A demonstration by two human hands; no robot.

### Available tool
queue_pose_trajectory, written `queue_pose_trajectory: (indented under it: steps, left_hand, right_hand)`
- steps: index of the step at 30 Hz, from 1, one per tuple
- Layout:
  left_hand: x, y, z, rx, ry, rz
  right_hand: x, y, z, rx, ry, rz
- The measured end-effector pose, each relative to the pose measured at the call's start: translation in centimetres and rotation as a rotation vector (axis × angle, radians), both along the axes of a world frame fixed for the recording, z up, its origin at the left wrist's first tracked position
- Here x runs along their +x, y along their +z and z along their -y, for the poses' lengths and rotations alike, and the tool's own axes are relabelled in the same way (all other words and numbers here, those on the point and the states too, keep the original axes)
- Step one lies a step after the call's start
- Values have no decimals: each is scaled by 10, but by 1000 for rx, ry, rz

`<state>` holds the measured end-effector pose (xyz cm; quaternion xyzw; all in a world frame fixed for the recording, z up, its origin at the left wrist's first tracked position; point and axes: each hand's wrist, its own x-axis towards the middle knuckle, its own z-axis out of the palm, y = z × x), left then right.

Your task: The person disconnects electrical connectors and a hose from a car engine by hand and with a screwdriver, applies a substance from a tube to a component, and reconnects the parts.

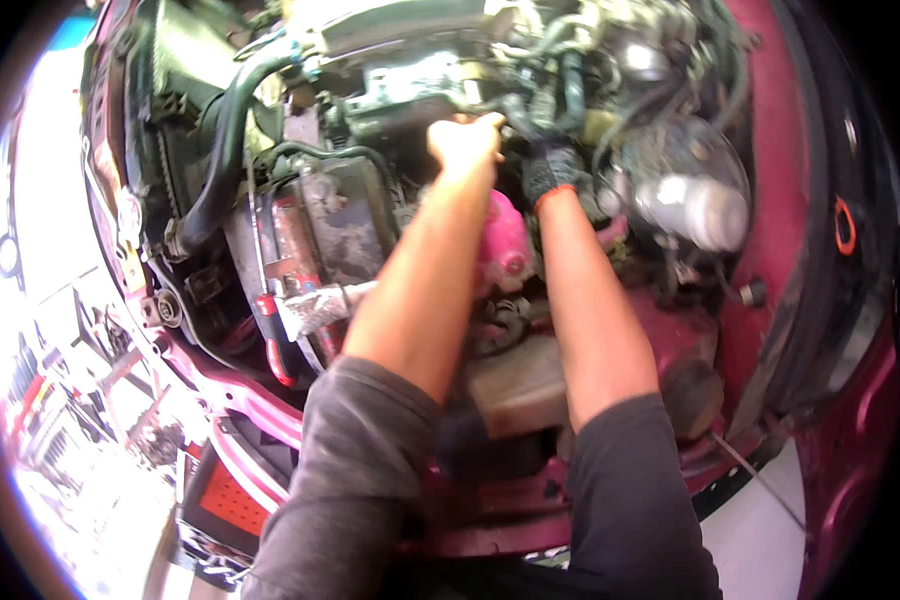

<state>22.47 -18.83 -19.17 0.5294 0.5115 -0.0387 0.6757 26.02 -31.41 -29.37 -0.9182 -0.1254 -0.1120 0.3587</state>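
The engine bay (770, 200) filled most of the frame. A thick black hose (232, 140) bent down the upper left. Left of centre, a red-and-black screwdriver (273, 335) rested handle-down, perhaps parked within reach. At upper centre, the right hand (550, 165) wore a dark glove, presumably for protection; I could not tell its fingers' state. The bare left hand (467, 145) had curled fingers, blurred, their hold unclear. A narrow dark hose (573, 85) stood just above the glove, upper centre.
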Motion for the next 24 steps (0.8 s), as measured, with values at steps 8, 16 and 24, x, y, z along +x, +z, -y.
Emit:
queue_pose_trajectory:
  steps: [8, 16, 24]
  left_hand:
    - [-16, 17, 4, 201, -114, 36]
    - [-21, 15, -4, 144, -44, 63]
    - [-24, 10, -2, 95, -54, 34]
  right_hand:
    - [19, 35, 16, -169, 163, -29]
    - [18, 2, 29, -560, 290, -38]
    - [15, 12, 22, -322, 189, -198]
